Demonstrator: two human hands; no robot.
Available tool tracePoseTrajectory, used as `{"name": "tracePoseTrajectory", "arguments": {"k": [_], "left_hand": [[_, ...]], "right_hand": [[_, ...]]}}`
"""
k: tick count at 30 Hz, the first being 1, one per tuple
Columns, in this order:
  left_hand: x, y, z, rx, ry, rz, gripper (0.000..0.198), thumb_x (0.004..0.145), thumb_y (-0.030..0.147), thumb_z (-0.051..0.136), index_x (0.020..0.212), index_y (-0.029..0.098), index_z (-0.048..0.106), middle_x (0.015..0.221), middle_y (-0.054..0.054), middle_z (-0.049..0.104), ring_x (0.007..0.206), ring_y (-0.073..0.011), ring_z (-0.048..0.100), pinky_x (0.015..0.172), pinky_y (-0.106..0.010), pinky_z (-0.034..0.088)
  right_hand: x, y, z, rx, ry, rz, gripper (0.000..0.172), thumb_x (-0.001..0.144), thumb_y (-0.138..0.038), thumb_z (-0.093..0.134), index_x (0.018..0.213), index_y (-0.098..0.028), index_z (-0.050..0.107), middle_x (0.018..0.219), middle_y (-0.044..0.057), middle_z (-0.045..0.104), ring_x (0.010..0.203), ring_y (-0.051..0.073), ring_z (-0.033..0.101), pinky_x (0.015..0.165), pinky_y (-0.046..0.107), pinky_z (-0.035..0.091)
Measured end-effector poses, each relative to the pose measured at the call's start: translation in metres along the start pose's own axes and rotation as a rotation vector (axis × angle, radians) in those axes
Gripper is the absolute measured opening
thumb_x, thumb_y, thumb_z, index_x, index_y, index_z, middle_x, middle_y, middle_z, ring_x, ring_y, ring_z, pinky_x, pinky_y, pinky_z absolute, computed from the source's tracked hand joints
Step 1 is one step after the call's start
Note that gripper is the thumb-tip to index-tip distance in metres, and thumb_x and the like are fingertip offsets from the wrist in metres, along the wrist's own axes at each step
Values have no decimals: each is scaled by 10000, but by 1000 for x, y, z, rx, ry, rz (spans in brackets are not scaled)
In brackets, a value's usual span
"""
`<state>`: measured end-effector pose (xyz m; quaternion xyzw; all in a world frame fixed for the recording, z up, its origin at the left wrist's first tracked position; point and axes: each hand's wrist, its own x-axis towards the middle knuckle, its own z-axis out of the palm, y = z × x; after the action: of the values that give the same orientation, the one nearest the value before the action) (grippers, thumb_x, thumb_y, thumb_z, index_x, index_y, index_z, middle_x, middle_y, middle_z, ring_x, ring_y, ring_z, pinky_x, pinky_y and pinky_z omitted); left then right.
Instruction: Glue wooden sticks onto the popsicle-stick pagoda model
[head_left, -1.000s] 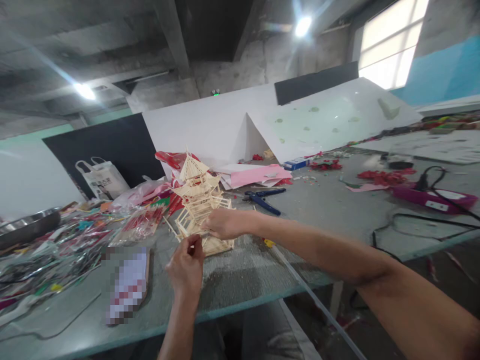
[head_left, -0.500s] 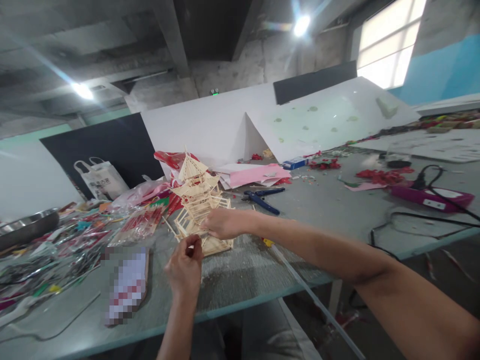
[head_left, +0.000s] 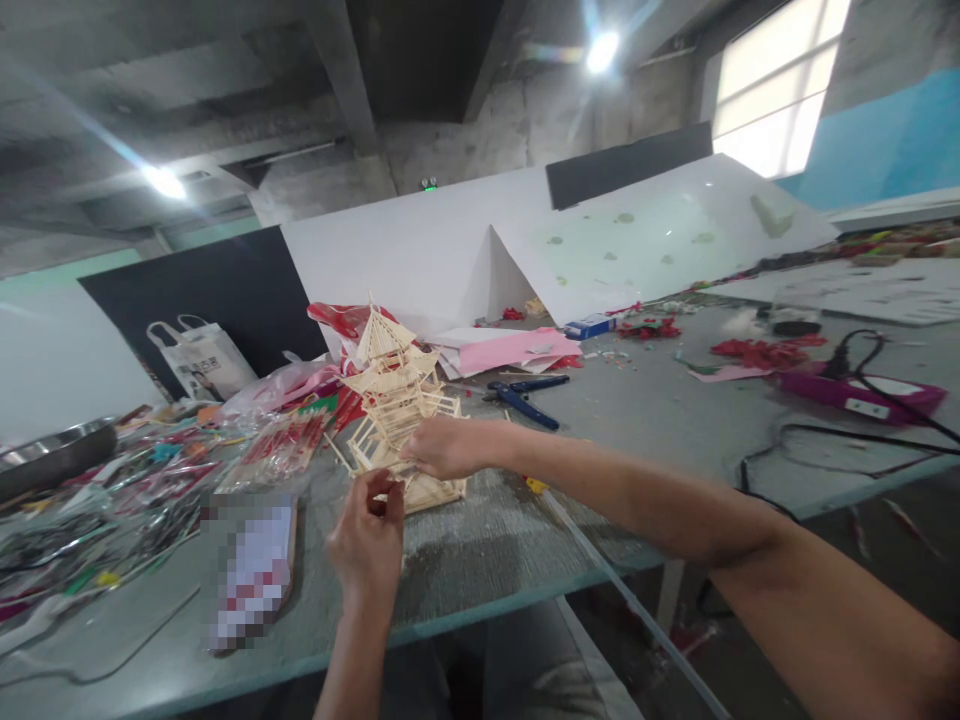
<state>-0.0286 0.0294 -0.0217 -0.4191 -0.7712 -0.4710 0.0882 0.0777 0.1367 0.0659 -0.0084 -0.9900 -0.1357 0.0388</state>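
A small pagoda model (head_left: 391, 385) built of pale wooden sticks stands on the grey table (head_left: 660, 420). My right hand (head_left: 444, 447) rests against its lower tier, fingers curled on the sticks. My left hand (head_left: 369, 540) is just in front of the model's base, fingers pinched together near a thin stick. What the pinch holds is too small to make out.
Blue-handled pliers (head_left: 525, 395) lie behind the model. Packets of red sticks and plastic wrappers (head_left: 112, 490) cover the left side. Pink paper (head_left: 510, 350), a purple device with black cables (head_left: 862, 395) and white boards (head_left: 600, 240) sit farther back.
My left hand has shifted very slightly to the left and up at the model's base. The right hand stays on the model.
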Motion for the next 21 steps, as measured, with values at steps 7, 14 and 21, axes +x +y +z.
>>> {"name": "tracePoseTrajectory", "arguments": {"k": [7, 14, 21], "left_hand": [[-2, -2, -3, -84, -75, -73, 177, 756, 335, 549, 901, 234, 569, 783, 26, 683, 598, -150, 646, 621, -278, 419], [-2, 1, 1, 22, -55, 9, 163, 782, 288, 528, 925, 227, 574, 764, 8, 700, 683, -171, 654, 611, -268, 402], [-3, 4, 1, 45, -53, 94, 139, 806, 274, 510, 915, 212, 569, 764, -3, 700, 677, -160, 655, 613, -254, 391]], "right_hand": [[-1, 0, -1, -10, -22, 4, 200, 840, -121, 459, 931, -48, 623, 879, 125, 645, 809, 182, 564, 701, 271, 384], [-1, -1, -2, -6, -30, 2, 200, 847, -128, 461, 941, -45, 617, 887, 125, 644, 822, 177, 563, 703, 266, 383], [0, 0, -1, 7, -27, 3, 200, 851, -139, 460, 940, -51, 616, 868, 117, 643, 795, 173, 566, 675, 265, 382]]}}
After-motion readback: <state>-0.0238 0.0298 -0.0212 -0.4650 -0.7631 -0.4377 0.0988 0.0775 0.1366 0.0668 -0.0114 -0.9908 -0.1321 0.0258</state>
